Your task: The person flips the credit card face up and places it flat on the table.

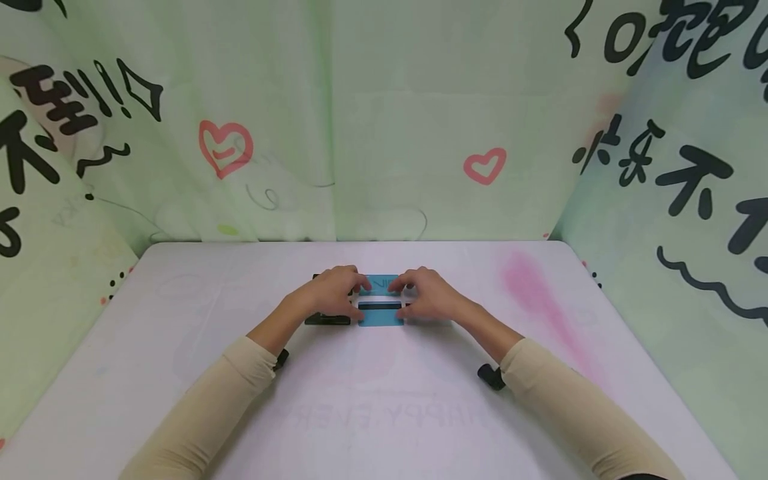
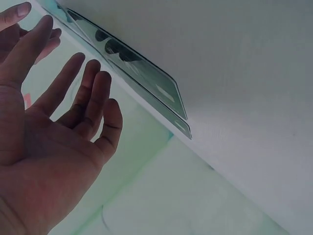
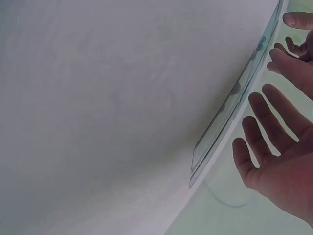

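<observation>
Two flat, glossy rectangular panels lie one behind the other on the table, a rear panel point(image 1: 378, 285) and a front panel point(image 1: 381, 317). Their middles look blue, and the left ends are dark. My left hand point(image 1: 333, 292) is over their left part, and my right hand point(image 1: 433, 297) is over the right part. In the left wrist view my left hand point(image 2: 58, 142) has loosely bent fingers with nothing between them, apart from the thin panels point(image 2: 156, 88). The right wrist view shows my right hand point(image 3: 288, 171) likewise relaxed beside the panels point(image 3: 210, 142). Both hands partly hide the panels.
The white table point(image 1: 384, 413) carries a pink smear point(image 1: 540, 300) and faint lettering. Green cloth walls point(image 1: 408, 113) with black writing and red hearts stand behind and at both sides. A small black device point(image 1: 492, 377) sits at the right wrist.
</observation>
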Demonstrator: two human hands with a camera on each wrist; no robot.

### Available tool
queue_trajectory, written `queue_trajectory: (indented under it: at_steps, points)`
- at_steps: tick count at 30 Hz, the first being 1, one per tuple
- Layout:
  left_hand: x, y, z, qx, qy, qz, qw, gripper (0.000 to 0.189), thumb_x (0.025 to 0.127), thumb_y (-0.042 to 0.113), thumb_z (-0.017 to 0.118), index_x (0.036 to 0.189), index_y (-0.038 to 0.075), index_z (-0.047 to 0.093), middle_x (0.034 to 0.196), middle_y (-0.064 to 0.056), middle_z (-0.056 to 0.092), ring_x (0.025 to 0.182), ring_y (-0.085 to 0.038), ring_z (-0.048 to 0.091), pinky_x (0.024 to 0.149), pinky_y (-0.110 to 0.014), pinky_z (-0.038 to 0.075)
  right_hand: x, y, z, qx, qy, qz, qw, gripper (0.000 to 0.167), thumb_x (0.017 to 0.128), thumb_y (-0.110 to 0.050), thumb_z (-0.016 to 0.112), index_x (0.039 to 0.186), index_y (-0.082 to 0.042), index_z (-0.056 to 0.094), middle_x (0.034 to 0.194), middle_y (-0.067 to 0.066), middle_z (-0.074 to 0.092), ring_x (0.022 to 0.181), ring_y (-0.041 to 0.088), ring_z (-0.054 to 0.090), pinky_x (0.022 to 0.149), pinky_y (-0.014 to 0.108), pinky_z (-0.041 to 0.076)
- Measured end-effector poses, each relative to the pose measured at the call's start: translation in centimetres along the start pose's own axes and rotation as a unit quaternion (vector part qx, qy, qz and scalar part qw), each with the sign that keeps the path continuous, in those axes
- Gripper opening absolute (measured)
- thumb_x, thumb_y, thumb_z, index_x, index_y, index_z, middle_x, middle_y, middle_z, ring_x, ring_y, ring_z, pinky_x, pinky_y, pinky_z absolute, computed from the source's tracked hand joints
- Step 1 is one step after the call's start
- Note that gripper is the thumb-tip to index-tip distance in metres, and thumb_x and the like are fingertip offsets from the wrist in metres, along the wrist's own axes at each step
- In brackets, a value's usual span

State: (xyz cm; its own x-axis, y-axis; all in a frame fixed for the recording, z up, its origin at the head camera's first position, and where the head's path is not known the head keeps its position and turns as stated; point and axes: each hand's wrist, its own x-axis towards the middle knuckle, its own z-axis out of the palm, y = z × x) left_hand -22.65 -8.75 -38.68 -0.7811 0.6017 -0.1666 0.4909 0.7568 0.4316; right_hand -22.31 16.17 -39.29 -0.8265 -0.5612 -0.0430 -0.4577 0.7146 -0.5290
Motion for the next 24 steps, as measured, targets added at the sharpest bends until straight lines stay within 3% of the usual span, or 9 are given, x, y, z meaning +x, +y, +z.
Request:
queue_trajectory:
  at_steps: [9,24]
  points:
    - [-0.46,0.56,0.44,0.033,0.0,0.004,0.9994,0.054,0.084,0.033,0.087,0.129,0.009,0.07,0.11,-0.007,0.063,0.097,-0.02,0.061,0.088,-0.037,0.052,-0.39,0.09,0.31,-0.015,-0.017,-0.005,0.9997,0.049,0.08,-0.024,0.089,0.125,-0.01,0.074,0.117,0.003,0.073,0.113,0.026,0.061,0.101,0.045,0.044]
    - [-0.45,0.97,0.88,0.065,0.002,-0.011,0.9978,0.05,0.085,0.035,0.087,0.127,0.013,0.072,0.111,-0.005,0.064,0.102,-0.019,0.06,0.095,-0.044,0.05,-0.54,-0.17,0.51,-0.051,-0.025,-0.007,0.9984,0.049,0.079,-0.029,0.09,0.124,-0.012,0.076,0.117,0.005,0.071,0.106,0.025,0.056,0.093,0.04,0.044]
